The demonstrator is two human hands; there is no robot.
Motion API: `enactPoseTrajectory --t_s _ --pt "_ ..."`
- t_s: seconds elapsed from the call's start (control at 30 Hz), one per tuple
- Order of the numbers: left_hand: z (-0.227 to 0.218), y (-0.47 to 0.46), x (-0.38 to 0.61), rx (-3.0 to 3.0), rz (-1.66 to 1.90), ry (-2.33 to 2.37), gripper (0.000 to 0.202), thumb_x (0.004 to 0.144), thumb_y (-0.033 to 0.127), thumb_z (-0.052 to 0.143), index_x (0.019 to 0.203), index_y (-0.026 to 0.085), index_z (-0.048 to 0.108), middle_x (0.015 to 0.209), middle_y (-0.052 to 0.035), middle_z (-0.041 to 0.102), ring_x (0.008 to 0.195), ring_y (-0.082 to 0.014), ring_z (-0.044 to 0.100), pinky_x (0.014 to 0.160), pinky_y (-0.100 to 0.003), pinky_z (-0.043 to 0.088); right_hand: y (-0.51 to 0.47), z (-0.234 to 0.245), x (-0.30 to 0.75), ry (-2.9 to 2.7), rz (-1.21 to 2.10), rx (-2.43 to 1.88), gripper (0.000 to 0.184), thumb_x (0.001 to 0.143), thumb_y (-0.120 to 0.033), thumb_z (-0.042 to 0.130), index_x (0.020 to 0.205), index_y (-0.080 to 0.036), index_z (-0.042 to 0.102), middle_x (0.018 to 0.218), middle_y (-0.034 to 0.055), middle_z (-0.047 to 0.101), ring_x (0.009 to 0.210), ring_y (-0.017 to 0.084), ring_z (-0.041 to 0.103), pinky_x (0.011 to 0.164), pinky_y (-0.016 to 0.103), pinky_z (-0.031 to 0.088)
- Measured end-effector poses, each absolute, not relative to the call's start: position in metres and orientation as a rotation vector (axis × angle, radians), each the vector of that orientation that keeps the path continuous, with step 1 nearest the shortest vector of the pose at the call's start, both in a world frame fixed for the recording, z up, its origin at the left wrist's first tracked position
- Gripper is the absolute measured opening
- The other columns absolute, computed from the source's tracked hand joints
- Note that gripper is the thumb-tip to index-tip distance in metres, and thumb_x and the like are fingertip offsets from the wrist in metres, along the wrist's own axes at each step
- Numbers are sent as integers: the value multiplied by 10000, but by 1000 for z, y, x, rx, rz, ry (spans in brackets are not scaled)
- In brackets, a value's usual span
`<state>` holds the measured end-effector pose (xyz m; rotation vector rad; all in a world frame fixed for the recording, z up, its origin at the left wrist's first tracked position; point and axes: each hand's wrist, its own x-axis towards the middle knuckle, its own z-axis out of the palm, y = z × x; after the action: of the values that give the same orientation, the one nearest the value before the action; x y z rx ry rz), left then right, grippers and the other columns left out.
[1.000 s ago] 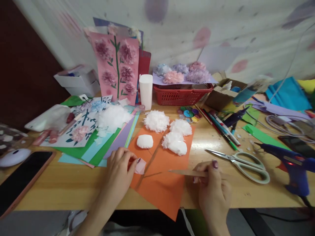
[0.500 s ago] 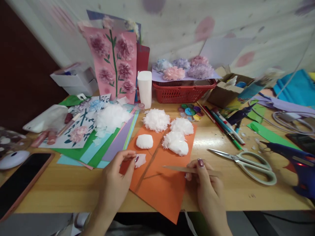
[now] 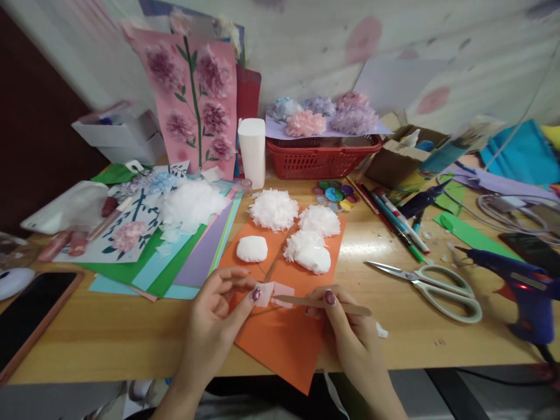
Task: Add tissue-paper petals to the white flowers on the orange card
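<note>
My left hand [image 3: 225, 309] pinches a small piece of pale tissue paper [image 3: 265, 295] between thumb and finger. In my right hand [image 3: 345, 321] is a slim wooden stick [image 3: 354, 309], its pointed end toward the left hand. The tip meets a pale tissue edge [image 3: 285, 290]; whether this is the same piece or a second one, I cannot tell. Both hands hover over an orange sheet [image 3: 284, 350] with a brown stem drawn on it. On the sheet sit fluffy white paper blooms [image 3: 275, 210] and smooth white pads [image 3: 252, 249].
Scissors [image 3: 420, 277] and a blue glue gun [image 3: 525, 280] lie to the right. Pens [image 3: 400, 224] and small paint pots [image 3: 335, 192] are behind. White tissue scraps [image 3: 192, 201] rest on coloured paper at left, near a phone [image 3: 39, 318]. A red basket [image 3: 321, 160] stands at the back.
My right hand has moved left, bringing the stick's tip to the tissue paper. My left hand has shifted slightly right with its piece. The view has turned a little.
</note>
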<state>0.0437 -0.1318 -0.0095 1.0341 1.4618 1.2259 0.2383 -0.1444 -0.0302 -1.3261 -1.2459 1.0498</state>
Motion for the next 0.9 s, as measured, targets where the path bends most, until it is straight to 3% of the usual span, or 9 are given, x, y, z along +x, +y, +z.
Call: enactPoseTrajectory --t_s 0.1,0.27,0.7,0.9 --pt "-10 -132 47 954 1158 1376 282 804 326 735 1023 223 591 906 -36 767 872 -205 761 773 -314 636 -143 -32 239 -1181 1035 -1317 468 988 -546 535 736 -225 764 685 43 643 660 182 597 652 291 489" --pt "-10 -130 51 1002 1117 1370 310 815 301 720 1086 226 590 979 -52 783 926 -202 760 881 -343 633 -144 -38 244 -1058 1128 -1206 448 979 -540 560 742 -217 761 627 26 587 655 183 577 702 311 501" --pt "-10 -134 49 990 973 1289 252 896 391 646 1109 257 637 923 -31 775 916 -222 764 862 -344 622 -147 -35 243 -989 1153 -1212 448 972 -542 586 710 -214 742 631 22 583 661 163 575 645 277 440" --pt "-12 -133 47 923 1004 1212 260 864 262 704 1107 233 615 899 0 741 890 -163 727 868 -275 591 -144 -36 243 -913 1158 -1178 428 937 -551 638 694 -211 735 634 22 602 645 159 575 650 276 480"
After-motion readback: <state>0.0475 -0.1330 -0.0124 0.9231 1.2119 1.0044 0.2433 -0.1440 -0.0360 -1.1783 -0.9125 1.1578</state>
